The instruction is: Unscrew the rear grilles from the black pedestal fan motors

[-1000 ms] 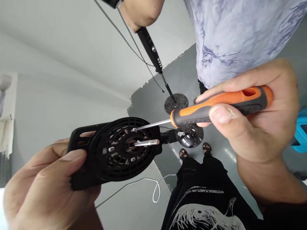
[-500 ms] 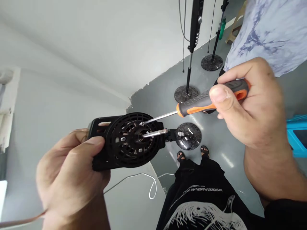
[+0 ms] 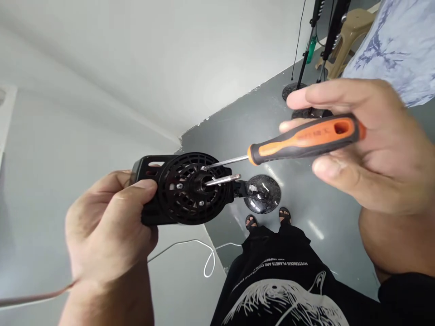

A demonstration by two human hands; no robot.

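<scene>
My left hand (image 3: pixel 112 222) grips a black fan motor housing (image 3: pixel 147 215) by its rear end, the thumb on top. The round slotted front plate (image 3: pixel 217 204) faces up toward me, with a bare metal shaft (image 3: pixel 222 180) sticking out and screws (image 3: pixel 201 203) around it. My right hand (image 3: pixel 370 145) loosely holds an orange and black screwdriver (image 3: pixel 302 139). Its handle end rests at the palm, with the thumb below and the fingers loosened above. The screwdriver's tip meets a screw (image 3: pixel 203 168) near the plate's upper edge.
Below the housing stands a round glossy black base (image 3: pixel 268 194) on the grey floor, just beyond my feet (image 3: pixel 284 216). More fan stands (image 3: pixel 307 54), a beige stool (image 3: pixel 353 38) and a person in a tie-dye shirt (image 3: pixel 404 54) are at upper right. A white cable (image 3: pixel 207 267) loops at lower left.
My right fingers have loosened around the screwdriver, and its handle has turned to show the orange side. The nearer background fan stand has shifted right. The housing sits slightly farther right in view.
</scene>
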